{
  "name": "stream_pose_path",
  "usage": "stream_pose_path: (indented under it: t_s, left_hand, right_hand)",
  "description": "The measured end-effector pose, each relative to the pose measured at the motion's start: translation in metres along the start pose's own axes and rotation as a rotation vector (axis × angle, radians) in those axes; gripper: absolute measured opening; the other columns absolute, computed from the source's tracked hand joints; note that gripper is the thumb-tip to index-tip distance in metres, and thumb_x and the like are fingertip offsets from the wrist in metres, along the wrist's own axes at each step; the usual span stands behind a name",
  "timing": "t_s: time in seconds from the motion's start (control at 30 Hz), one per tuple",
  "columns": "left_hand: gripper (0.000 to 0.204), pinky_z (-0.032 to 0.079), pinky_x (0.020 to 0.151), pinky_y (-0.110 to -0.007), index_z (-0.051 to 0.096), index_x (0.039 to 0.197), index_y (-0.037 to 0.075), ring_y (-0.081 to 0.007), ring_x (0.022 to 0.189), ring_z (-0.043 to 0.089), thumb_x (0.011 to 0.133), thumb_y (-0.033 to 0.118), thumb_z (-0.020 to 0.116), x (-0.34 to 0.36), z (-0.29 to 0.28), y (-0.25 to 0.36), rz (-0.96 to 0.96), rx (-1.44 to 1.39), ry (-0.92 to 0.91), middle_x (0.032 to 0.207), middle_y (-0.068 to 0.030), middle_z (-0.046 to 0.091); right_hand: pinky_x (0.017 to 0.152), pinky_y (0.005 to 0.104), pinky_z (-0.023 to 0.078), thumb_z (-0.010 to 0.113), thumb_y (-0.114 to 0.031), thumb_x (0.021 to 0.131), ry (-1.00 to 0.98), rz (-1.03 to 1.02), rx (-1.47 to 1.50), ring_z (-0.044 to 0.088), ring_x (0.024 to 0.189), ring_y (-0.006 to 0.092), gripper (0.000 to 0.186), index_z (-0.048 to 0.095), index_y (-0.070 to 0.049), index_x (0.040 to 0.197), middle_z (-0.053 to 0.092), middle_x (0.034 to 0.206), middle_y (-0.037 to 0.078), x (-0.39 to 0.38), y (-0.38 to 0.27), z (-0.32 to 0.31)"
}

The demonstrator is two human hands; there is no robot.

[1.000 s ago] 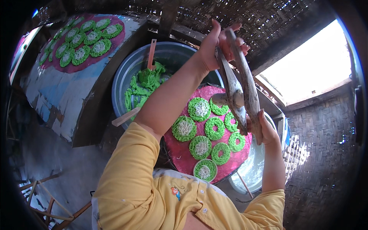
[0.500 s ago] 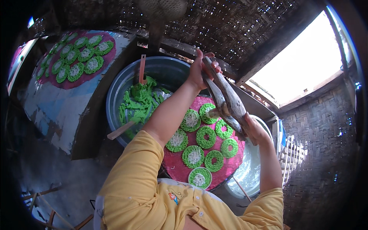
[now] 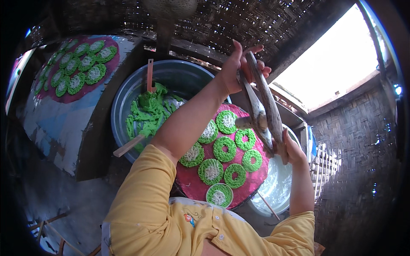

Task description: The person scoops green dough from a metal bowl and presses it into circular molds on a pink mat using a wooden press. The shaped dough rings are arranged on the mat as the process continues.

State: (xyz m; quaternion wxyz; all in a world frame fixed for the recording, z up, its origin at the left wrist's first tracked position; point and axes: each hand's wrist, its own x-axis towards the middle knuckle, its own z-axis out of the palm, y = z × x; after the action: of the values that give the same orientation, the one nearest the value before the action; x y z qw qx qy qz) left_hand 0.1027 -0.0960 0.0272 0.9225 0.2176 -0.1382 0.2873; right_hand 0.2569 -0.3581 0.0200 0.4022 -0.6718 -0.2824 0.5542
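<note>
My left hand (image 3: pixel 242 70) grips the far end of a two-handled wooden press (image 3: pixel 267 100), its thumb and some fingertips sticking up past the handles. At the lower end, my right hand (image 3: pixel 294 150) is closed around the same press. A short wooden cylinder (image 3: pixel 244 123) juts leftward from the press's middle, above a round pink-red board (image 3: pixel 194 179). Several lacy green dough rings (image 3: pixel 224 149) lie on this board, some with white strands (image 3: pixel 211 172) in the centre. Nearest me, one green round sits in a thin pale-rimmed mould (image 3: pixel 219 195).
Left of the board, a large grey-green basin (image 3: pixel 117 113) contains green dough (image 3: pixel 149 111) and wooden paddles (image 3: pixel 150 74). Another pink round (image 3: pixel 100 81) with green-and-white pieces lies on a worn bluish table (image 3: pixel 55 128). A pale basin (image 3: pixel 277 192) stands at right, near woven walls.
Both hands and the press have moved slightly right over the board. My left fingers have loosened and spread a little, and the handle ends stand farther apart. The whole view has shifted slightly.
</note>
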Motion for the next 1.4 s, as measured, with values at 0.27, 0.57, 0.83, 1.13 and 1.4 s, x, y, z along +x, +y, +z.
stream_pose_path:
  t_s: [0.27,0.57,0.83,1.13,1.4]
  left_hand:
    - [0.056,0.043,0.075,-0.041,0.052,0.105,0.013,-0.0210,0.062,0.053,0.088,0.061,0.030,-0.013,-0.042,-0.058,0.013,-0.104,0.155,0.058,-0.0027,0.049]
    - [0.051,0.044,0.076,-0.040,0.055,0.099,0.013,-0.0205,0.064,0.055,0.091,0.058,0.031,-0.009,-0.055,-0.081,0.018,-0.153,0.101,0.058,-0.0016,0.051]
    - [0.056,0.044,0.070,-0.041,0.051,0.102,0.013,-0.0224,0.058,0.055,0.086,0.064,0.033,0.002,-0.034,-0.062,-0.013,-0.139,0.085,0.056,-0.0041,0.050]
    - [0.069,0.043,0.074,-0.044,0.048,0.115,0.008,-0.0262,0.064,0.055,0.084,0.068,0.030,-0.033,0.014,-0.042,-0.090,-0.164,0.025,0.061,-0.0078,0.053]
    - [0.056,0.044,0.067,-0.042,0.053,0.099,0.011,-0.0215,0.055,0.052,0.088,0.062,0.031,-0.071,-0.020,-0.034,0.029,-0.104,0.185,0.053,-0.0027,0.047]
  right_hand:
    - [0.052,0.0303,0.047,0.029,-0.050,0.095,0.102,0.059,-0.261,0.056,0.053,0.0174,0.063,0.059,0.005,0.099,0.061,0.070,0.012,-0.003,0.019,-0.026]
    - [0.044,0.0295,0.043,0.034,-0.049,0.094,0.197,0.121,-0.374,0.053,0.045,0.0162,0.062,0.062,0.006,0.083,0.056,0.056,0.009,-0.024,0.010,-0.025]
    - [0.050,0.0285,0.045,0.042,-0.053,0.091,0.176,-0.078,-0.244,0.054,0.054,0.0141,0.061,0.061,0.005,0.087,0.060,0.068,0.009,-0.017,0.024,-0.019]
    - [0.068,0.0268,0.046,0.027,-0.051,0.095,-0.025,-0.043,0.117,0.057,0.080,0.0134,0.059,0.050,-0.001,0.116,0.060,0.092,0.008,-0.059,0.042,0.013]
    - [0.062,0.0275,0.046,0.028,-0.046,0.097,0.007,0.097,-0.248,0.056,0.065,0.0131,0.056,0.056,0.002,0.109,0.061,0.080,0.007,-0.042,0.028,0.046]
